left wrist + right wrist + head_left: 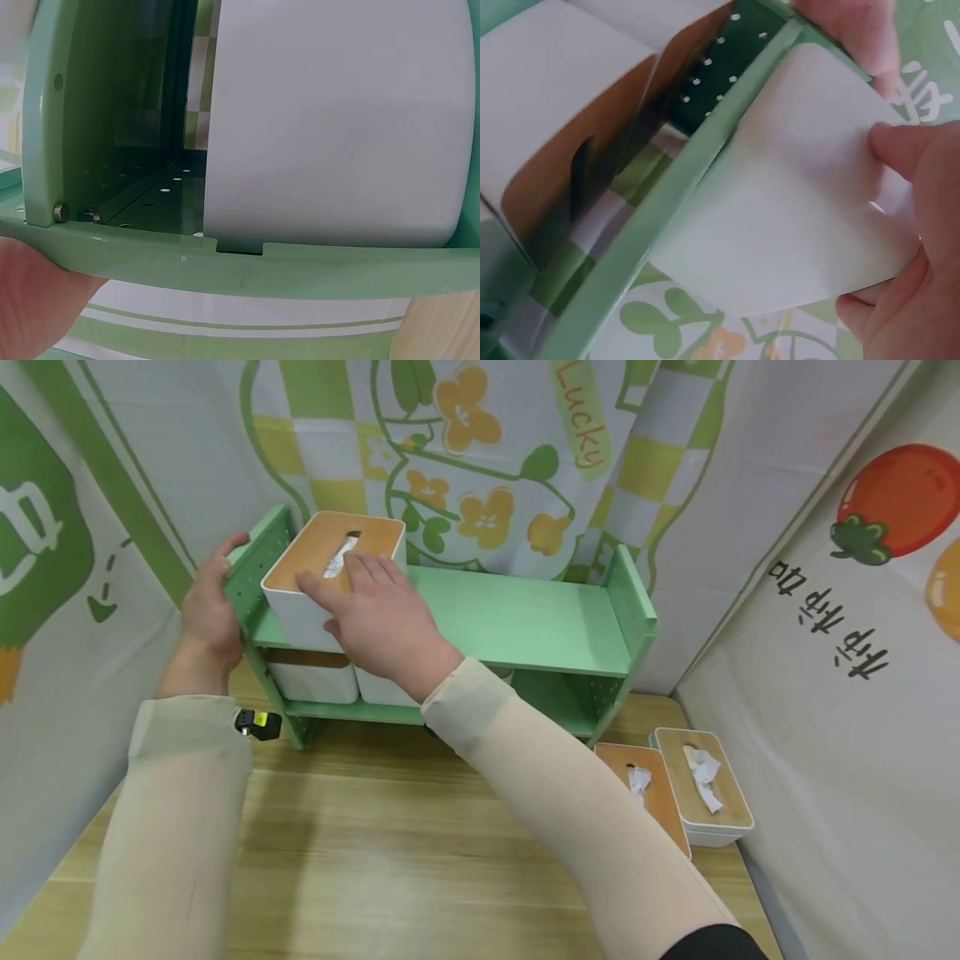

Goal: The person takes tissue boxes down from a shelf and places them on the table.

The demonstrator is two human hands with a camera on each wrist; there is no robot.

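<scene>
A: Nearest items first?

B: Wooden table (390,843). At its right edge, two tissue boxes (678,785) lie side by side, wood-coloured lids up, paper showing at the slots. No legible branding on either.

A: Hands?

B: The right hand (378,614) lies on top of the tissue box (333,577) at the left end of the green shelf's (525,622) upper deck. Fingers spread over the wooden lid beside the tissue tuft; the wrist view shows the thumb curled against the white side wall, so the box is grasped. The left hand (210,606) clasps the shelf's left side panel, fingertips hooked over its edge (perforated panel, screws visible in the left wrist view).

A: Below?

B: Two more white boxes (311,675) on the lower deck.

A: Writing?

B: Backdrop (525,443) reads "Lucky"; the right-hand cloth (840,635) carries characters I cannot read.
</scene>
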